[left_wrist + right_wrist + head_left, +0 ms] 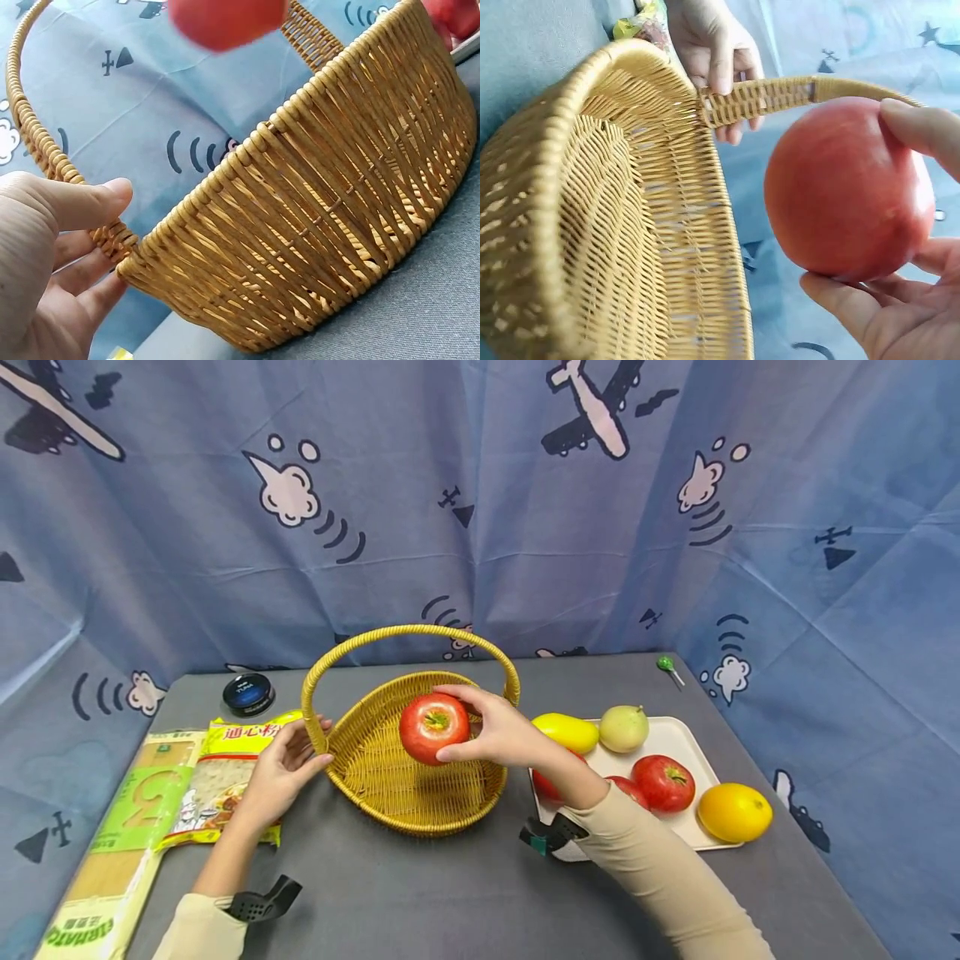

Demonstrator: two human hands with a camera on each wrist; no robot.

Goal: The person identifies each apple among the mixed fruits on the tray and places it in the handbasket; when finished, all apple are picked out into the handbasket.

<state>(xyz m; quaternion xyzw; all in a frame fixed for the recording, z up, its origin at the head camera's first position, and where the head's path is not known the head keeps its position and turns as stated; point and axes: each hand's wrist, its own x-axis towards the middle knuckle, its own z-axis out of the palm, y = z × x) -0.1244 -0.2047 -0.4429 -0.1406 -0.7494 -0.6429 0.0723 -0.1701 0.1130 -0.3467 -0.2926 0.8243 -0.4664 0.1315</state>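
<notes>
A red apple [435, 728] is gripped between the thumb and fingers of my right hand [498, 731], held up over the wicker basket [420, 822]. In the right wrist view the apple [847, 191] hangs apart from the basket's rim. My left hand [281, 768] pinches the foot of the basket's arched handle on its left side. The left wrist view shows the thumb [90, 202] on one side of the handle and fingers behind it. Bare woven floor shows inside the basket [660, 262].
To the right, a white tray [686, 739] bears red apples [663, 783], a yellow mango [566, 731], a pale green fruit [624, 729] and an orange-yellow fruit [735, 812]. Pasta packs [225, 777] and a dark tin [248, 693] lie left. A green lollipop [666, 664] lies far right.
</notes>
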